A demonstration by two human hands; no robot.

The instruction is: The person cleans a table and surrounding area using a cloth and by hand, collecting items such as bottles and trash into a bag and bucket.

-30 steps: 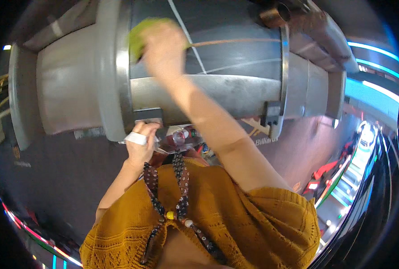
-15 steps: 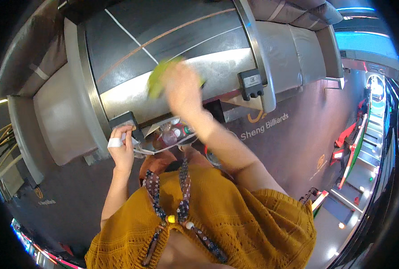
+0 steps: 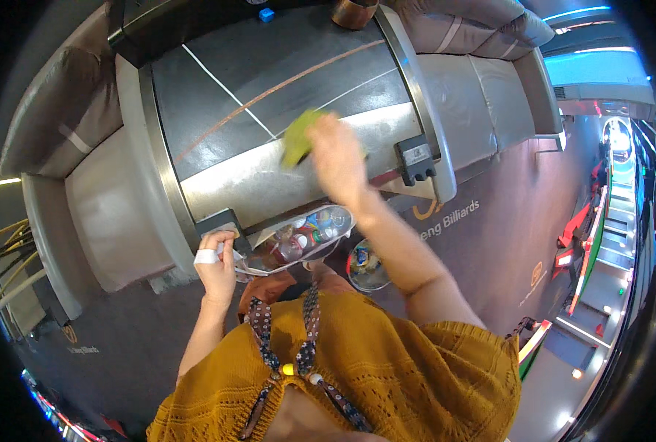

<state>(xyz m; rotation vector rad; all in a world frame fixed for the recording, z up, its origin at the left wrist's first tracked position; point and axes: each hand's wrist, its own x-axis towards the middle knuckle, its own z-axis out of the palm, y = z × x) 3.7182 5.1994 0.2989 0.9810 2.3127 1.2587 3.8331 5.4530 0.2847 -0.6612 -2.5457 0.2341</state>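
My right hand (image 3: 338, 158) presses a yellow-green cloth (image 3: 298, 138) against the table (image 3: 232, 191), near the line between its dark top and the shiny band along the front. The hand and cloth are slightly blurred. My left hand (image 3: 217, 265) is curled beside a black notched block (image 3: 225, 222) on the table's front left corner. A white strip crosses that hand and seems to join a pale plastic bag (image 3: 350, 215), which hangs open between me and the table. Plastic bottles (image 3: 295, 247) fill the bag. My left fingertips are partly hidden.
A second black notched block (image 3: 415, 160) sits at the front right corner. Grey sofas (image 3: 118, 206) flank the table. On its far side are a blue cube (image 3: 267, 15) and a brown pot (image 3: 353, 13). A round bin (image 3: 368, 269) holding litter stands under my right forearm.
My right hand and the cloth now show farther right in the picture. The view has shifted, bringing the table's far side, more of the bag and the round bin into sight.
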